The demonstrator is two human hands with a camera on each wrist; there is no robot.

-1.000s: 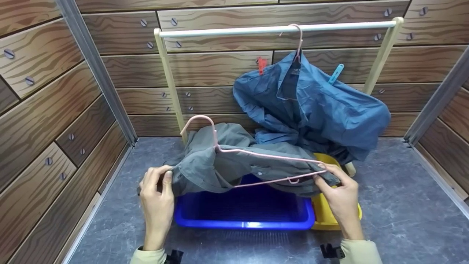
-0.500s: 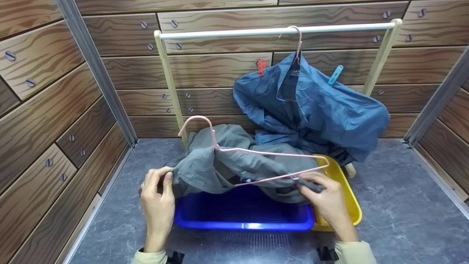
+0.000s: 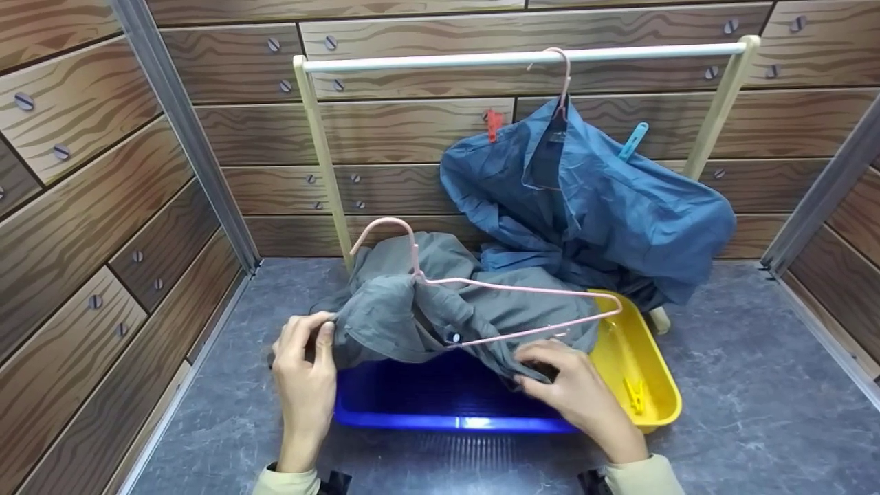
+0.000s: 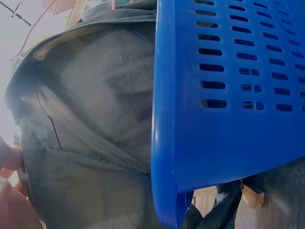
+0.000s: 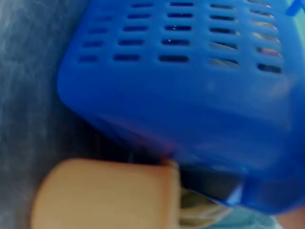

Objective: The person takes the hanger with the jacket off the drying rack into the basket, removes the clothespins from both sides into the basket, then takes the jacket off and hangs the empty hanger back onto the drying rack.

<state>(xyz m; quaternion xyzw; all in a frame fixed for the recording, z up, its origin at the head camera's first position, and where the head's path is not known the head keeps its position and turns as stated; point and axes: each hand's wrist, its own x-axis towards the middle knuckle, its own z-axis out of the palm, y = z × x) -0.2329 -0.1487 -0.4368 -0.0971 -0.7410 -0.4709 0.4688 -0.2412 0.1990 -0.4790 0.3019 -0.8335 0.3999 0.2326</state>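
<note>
A grey shirt (image 3: 378, 320) lies bunched over the back of a blue basket (image 3: 457, 423). A pink hanger (image 3: 522, 287) has its left part inside the shirt. Its hook stands up and its right arm lies bare over the cloth. At the shirt's left side, my left hand (image 3: 302, 371) pinches the cloth between thumb and fingers. My right hand (image 3: 577, 385) holds a gathered fold of the shirt below the hanger's lower bar. In the left wrist view the shirt (image 4: 95, 119) hangs beside the basket's slotted wall (image 4: 224, 129). The right wrist view is blurred.
A yellow basket (image 3: 663, 378) with a yellow clothes peg (image 3: 636, 395) stands right of the blue one. Behind, a blue shirt (image 3: 619, 199) hangs from a rack (image 3: 426, 63), with a red peg (image 3: 493, 126) and a light-blue peg (image 3: 633, 141). Wood-patterned walls enclose the space.
My right hand has moved left and down from the hanger's right end, drawing the cloth with it. The hanger's right corner is now bare, and the yellow peg shows. My left hand has barely moved.
</note>
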